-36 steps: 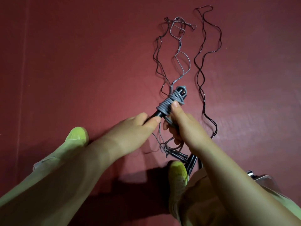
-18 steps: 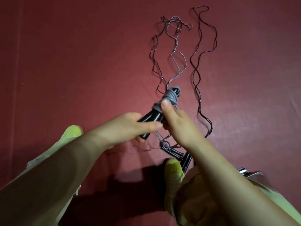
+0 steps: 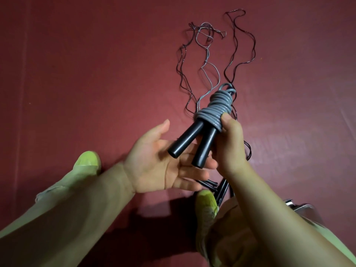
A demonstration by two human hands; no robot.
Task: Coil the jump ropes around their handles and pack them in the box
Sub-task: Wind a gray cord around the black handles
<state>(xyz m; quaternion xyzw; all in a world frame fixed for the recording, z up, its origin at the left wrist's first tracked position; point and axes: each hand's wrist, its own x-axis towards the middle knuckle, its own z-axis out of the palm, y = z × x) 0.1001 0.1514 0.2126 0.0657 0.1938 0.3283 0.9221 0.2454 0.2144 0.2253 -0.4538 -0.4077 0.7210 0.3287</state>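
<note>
- Head view: my right hand (image 3: 230,143) grips the grey jump rope (image 3: 215,108) at the lower end of its coil, thumb pressed on the wraps, holding the bundle up off the red floor (image 3: 96,74).
- The grey cord is wound in tight turns round the upper part of two black handles (image 3: 192,144), which lie side by side; their free ends point down and left, spreading a little apart.
- My left hand (image 3: 163,162) is spread, palm up, fingers relaxed, under the ends of the handles; I cannot tell whether the fingers touch them or sit just below.
- On the floor beyond the bundle lie loose ropes: a thin dark rope (image 3: 237,60) in wavy loops on either side, and a thin grey strand (image 3: 207,60) between the loops, running toward the bundle (where it ends is hidden behind the coil).
- More black handles (image 3: 221,191) lie on the floor just under my right forearm, beside the right yellow-green shoe (image 3: 206,205); the left shoe (image 3: 87,159) sits near my left wrist.
- A shiny metal edge (image 3: 296,206) shows at lower right, mostly hidden by my arm; I cannot tell whether it is a container, or what it holds.
</note>
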